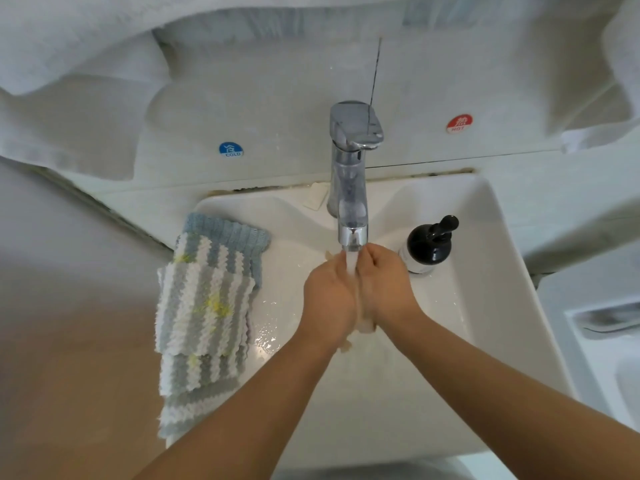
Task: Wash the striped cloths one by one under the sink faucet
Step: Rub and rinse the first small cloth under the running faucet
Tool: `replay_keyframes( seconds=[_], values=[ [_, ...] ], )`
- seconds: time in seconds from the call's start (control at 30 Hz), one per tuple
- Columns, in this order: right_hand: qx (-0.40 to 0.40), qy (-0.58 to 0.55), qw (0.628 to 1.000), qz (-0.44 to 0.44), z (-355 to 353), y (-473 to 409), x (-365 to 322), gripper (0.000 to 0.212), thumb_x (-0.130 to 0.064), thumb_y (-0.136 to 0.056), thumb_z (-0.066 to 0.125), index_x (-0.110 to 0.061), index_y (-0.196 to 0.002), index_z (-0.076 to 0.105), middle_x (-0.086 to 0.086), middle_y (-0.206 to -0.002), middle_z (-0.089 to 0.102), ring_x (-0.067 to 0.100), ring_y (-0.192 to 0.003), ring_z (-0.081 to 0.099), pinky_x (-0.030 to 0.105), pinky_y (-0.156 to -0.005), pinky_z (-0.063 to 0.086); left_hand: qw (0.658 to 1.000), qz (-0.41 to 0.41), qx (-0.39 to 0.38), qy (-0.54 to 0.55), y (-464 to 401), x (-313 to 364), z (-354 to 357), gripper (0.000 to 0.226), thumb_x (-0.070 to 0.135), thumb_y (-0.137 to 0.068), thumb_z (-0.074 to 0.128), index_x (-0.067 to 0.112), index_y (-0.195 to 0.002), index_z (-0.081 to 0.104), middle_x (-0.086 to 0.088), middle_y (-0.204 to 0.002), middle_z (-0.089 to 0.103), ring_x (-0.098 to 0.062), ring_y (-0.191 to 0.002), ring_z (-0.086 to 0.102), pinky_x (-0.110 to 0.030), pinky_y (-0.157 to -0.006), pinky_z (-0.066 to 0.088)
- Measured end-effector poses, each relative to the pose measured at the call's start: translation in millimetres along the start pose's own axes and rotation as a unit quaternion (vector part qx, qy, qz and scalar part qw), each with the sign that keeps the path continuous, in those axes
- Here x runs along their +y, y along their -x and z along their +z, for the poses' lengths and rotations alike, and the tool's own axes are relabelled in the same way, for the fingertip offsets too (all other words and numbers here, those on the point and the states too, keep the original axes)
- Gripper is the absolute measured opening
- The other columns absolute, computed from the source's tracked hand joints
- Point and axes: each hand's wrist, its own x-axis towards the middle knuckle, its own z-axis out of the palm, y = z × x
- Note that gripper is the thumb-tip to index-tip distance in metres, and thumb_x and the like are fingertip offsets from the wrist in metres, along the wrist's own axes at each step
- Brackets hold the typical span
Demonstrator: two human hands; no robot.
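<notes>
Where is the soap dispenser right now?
In the head view, the black soap dispenser stands on the right side of the sink, beside the faucet and just beyond the right hand.

Faucet just behind the clasped hands, stacked cloths to their left, soap bottle right.

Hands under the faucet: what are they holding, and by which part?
Both hands, left hand and right hand, squeeze a pale bunched wet cloth between them; which part they grip cannot be told.
</notes>
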Motion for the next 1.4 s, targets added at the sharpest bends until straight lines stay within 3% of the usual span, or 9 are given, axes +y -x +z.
replay_keyframes(
  seconds=[0.17,0.33,0.43,0.57,0.77,0.9,1.03,1.2,1.4],
  values=[
    [-0.030,0.032,0.999,-0.024,2.5,17.2,-1.6,0.045,-0.029,-0.098,0.051,-0.015,-0.057,0.042,-0.009,-0.043,0.046,0.002,-0.044,0.044,0.012,-0.047,0.036,0.997,0.007,0.008,0.072,-6.3,-1.2,-4.6,0.039,0.034,-0.102,0.045,0.010,-0.074,0.062,-0.007,-0.069,0.065,-0.023,-0.073,0.066,-0.040,-0.071,0.055],
    [-0.012,0.044,0.999,-0.011,1.4,7.7,-3.1,0.040,-0.016,-0.096,0.051,-0.015,-0.058,0.037,-0.007,-0.050,0.039,0.003,-0.042,0.036,0.013,-0.044,0.032,0.999,0.013,0.020,-0.023,-5.3,2.2,-1.0,0.029,0.024,-0.100,0.048,0.012,-0.074,0.054,0.000,-0.062,0.058,-0.002,-0.054,0.058,-0.031,-0.056,0.047],
    [-0.045,0.023,0.998,-0.025,3.5,25.1,-6.0,0.047,-0.032,-0.098,0.052,-0.014,-0.056,0.038,-0.008,-0.042,0.043,0.003,-0.039,0.042,0.013,-0.043,0.035,0.998,0.007,0.043,0.041,-7.6,10.2,-7.8,0.043,0.034,-0.104,0.038,0.011,-0.074,0.058,-0.006,-0.067,0.062,-0.017,-0.065,0.062,-0.034,-0.066,0.051],
    [0.013,0.017,1.000,0.007,-2.8,-0.3,-3.8,0.041,-0.012,-0.097,0.046,-0.016,-0.057,0.034,-0.007,-0.050,0.034,0.008,-0.051,0.030,0.023,-0.051,0.029,0.999,0.021,0.001,-0.029,0.9,4.4,1.8,0.036,0.025,-0.102,0.044,0.008,-0.073,0.056,-0.003,-0.063,0.057,-0.018,-0.060,0.057,-0.021,-0.052,0.047],
    [-0.024,0.032,0.999,-0.020,1.8,19.1,-2.0,0.045,-0.028,-0.098,0.050,-0.014,-0.057,0.039,-0.008,-0.047,0.040,0.004,-0.045,0.038,0.019,-0.048,0.036,0.998,0.000,0.031,0.061,-5.0,7.8,-2.8,0.038,0.031,-0.104,0.040,0.011,-0.077,0.058,-0.011,-0.072,0.062,-0.022,-0.071,0.062,-0.037,-0.069,0.052],
    [0.007,0.016,1.000,0.016,-2.4,2.6,-0.1,0.042,-0.014,-0.097,0.045,-0.015,-0.056,0.034,-0.007,-0.049,0.034,0.006,-0.047,0.030,0.014,-0.046,0.029,0.999,-0.031,0.003,0.020,3.1,3.0,3.5,0.021,0.027,-0.097,0.053,0.017,-0.080,0.046,0.004,-0.066,0.045,-0.004,-0.057,0.044,-0.016,-0.054,0.034],
    [-0.037,0.037,0.999,0.000,1.7,17.0,4.9,0.042,-0.025,-0.098,0.050,-0.010,-0.059,0.043,-0.006,-0.051,0.046,0.007,-0.052,0.043,0.022,-0.053,0.039,0.998,0.023,0.038,0.044,-3.0,1.9,-0.8,0.041,0.028,-0.104,0.038,0.011,-0.070,0.052,-0.004,-0.065,0.057,-0.017,-0.064,0.058,-0.032,-0.064,0.049],
    [-0.025,0.028,0.999,0.017,-5.1,5.2,1.2,0.042,-0.014,-0.096,0.046,-0.016,-0.056,0.033,-0.005,-0.051,0.034,0.010,-0.054,0.030,0.021,-0.050,0.030,0.999,0.045,-0.011,0.023,2.7,-1.6,7.6,0.019,0.019,-0.092,0.063,0.011,-0.078,0.052,-0.004,-0.067,0.049,-0.020,-0.063,0.056,-0.030,-0.059,0.050],
    [-0.066,-0.012,0.998,0.001,-15.4,34.9,4.7,0.043,-0.019,-0.097,0.047,-0.016,-0.056,0.032,-0.007,-0.051,0.033,0.007,-0.051,0.029,0.017,-0.048,0.027,0.999,0.053,-0.001,-0.001,-1.1,0.8,-14.9,0.045,0.040,-0.103,0.036,0.005,-0.084,0.057,-0.013,-0.071,0.056,-0.011,-0.064,0.055,-0.025,-0.065,0.049]
  ],
)
